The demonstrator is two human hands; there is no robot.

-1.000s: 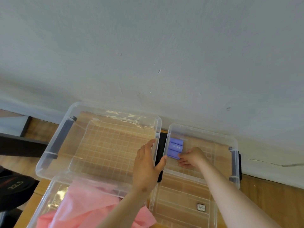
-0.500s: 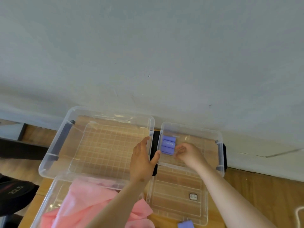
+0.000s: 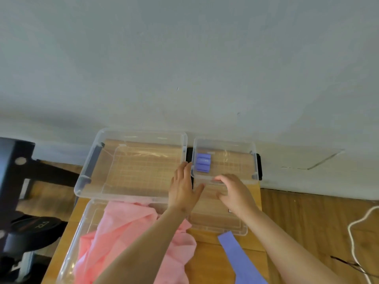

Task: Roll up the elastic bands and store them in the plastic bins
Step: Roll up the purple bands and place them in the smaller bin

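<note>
Three rolled purple bands [image 3: 203,162] lie side by side at the left end of the small clear bin [image 3: 225,143]. My right hand [image 3: 233,191] hovers at that bin's front wall, fingers loosely curled, holding nothing. My left hand [image 3: 183,189] rests with straight fingers against the right end of the large clear bin [image 3: 131,134], its thumb spread toward the small bin. A flat purple band [image 3: 240,261] lies unrolled on the wooden table [image 3: 209,263] near me. Pink bands [image 3: 127,232] are heaped in a clear tray [image 3: 82,222] at the front left.
A clear lid [image 3: 217,228] lies under my right wrist. A grey wall stands right behind the bins. Left of the table are a black stand [image 3: 12,160] and a dark weight plate [image 3: 39,226] marked 22.5. A white cable [image 3: 356,224] curls on the floor at right.
My right hand has drawn back from the purple rolls to the small bin's front wall. My left hand stays between the bins. The view has tilted down, showing the flat purple band.
</note>
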